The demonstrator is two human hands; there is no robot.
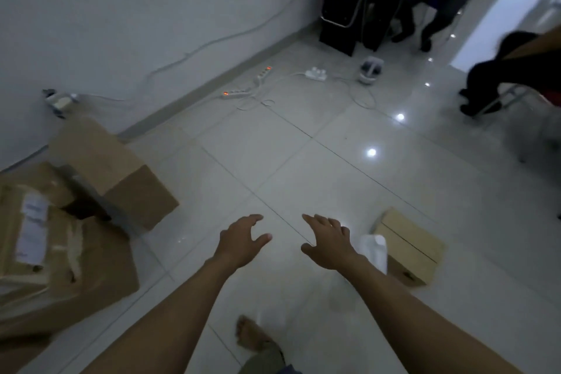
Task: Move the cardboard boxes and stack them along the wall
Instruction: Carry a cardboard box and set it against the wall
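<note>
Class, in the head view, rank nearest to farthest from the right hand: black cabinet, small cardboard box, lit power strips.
1. small cardboard box, just right of the right hand
2. lit power strips, by the wall
3. black cabinet, far corner

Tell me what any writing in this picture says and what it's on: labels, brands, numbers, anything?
On the big cardboard box at the left, a white label: printed lines, too blurred to read.
On the side of the small cardboard box at the right, a dark mark: too small to read.
Nothing else shows any text, so no words can be quoted.
</note>
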